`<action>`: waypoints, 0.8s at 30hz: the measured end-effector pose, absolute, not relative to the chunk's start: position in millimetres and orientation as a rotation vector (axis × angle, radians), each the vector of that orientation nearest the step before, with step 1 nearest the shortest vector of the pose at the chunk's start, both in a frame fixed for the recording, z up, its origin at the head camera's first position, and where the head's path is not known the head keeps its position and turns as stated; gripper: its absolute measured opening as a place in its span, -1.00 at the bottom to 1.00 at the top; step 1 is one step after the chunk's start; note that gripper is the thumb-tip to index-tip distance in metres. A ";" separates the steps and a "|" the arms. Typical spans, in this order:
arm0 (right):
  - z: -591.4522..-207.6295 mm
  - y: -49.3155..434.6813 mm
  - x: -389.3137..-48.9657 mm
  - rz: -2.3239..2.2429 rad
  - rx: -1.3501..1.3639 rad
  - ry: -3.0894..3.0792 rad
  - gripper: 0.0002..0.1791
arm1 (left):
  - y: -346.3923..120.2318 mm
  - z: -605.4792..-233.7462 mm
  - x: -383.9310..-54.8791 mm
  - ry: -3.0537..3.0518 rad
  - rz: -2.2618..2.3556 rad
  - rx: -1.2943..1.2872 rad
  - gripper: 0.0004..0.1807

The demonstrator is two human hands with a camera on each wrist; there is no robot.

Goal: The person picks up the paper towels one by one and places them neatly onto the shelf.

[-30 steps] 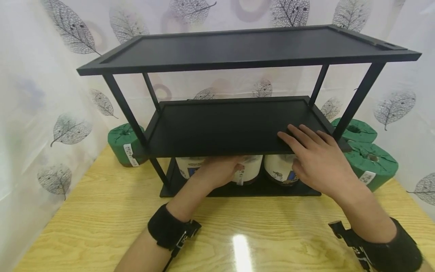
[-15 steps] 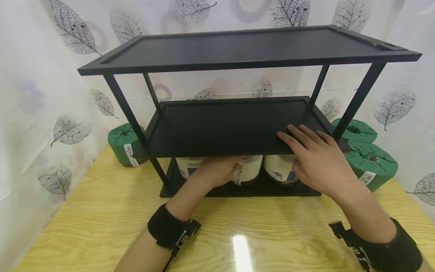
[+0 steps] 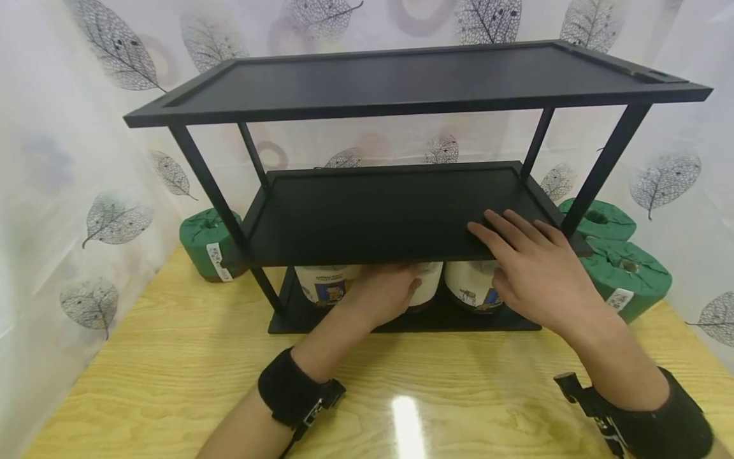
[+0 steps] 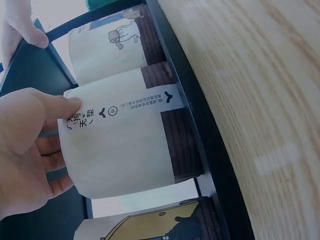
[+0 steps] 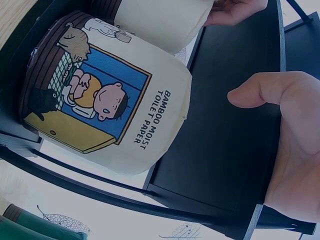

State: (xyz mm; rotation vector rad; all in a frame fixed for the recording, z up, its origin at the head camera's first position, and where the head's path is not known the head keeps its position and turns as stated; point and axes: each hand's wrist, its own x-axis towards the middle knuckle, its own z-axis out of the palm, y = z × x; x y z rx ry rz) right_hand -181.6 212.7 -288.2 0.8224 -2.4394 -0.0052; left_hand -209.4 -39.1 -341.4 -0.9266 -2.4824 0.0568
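Three cream toilet paper rolls with brown bases and cartoon print stand on the rack's bottom tier: a left one (image 3: pixel 321 284), a middle one (image 4: pixel 120 145) and a right one (image 5: pixel 165 85). My left hand (image 3: pixel 381 293) reaches under the middle shelf and grips the top of the middle roll. In the left wrist view its thumb (image 4: pixel 62 106) lies on the printed side, with the other fingers bent at the top edge. My right hand (image 3: pixel 533 268) rests on the front right of the black middle shelf (image 3: pixel 373 213), fingers extended, holding nothing.
The black rack's top shelf (image 3: pixel 401 80) overhangs both hands. Green-wrapped rolls stand on the wooden table (image 3: pixel 172 382), one to the left (image 3: pixel 206 245) and others to the right (image 3: pixel 627 274). A leaf-patterned curtain (image 3: pixel 46 210) hangs behind and at the sides.
My left hand has shifted slightly right, covering the white strip on the middle roll and showing more of the left roll's picture. My right hand stays in place.
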 end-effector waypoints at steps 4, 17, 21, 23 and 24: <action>-287.4 211.9 -181.7 -0.011 0.818 -2.444 -0.31 | -40.6 -339.7 -209.4 -2.490 0.020 -0.928 -0.62; -288.1 212.0 -181.8 -0.021 0.823 -2.432 -0.30 | -46.9 -335.7 -213.1 -2.607 -0.070 -0.976 -0.50; -287.6 212.2 -181.7 -0.025 0.821 -2.429 -0.30 | -47.6 -333.2 -213.3 -2.611 -0.052 -0.975 -0.52; -288.0 211.5 -181.8 -0.023 0.825 -2.430 -0.31 | -49.2 -332.0 -212.9 -2.634 -0.055 -0.972 -0.53; -288.3 211.0 -182.0 -0.024 0.827 -2.430 -0.31 | -50.2 -331.3 -212.9 -2.652 -0.060 -0.972 -0.53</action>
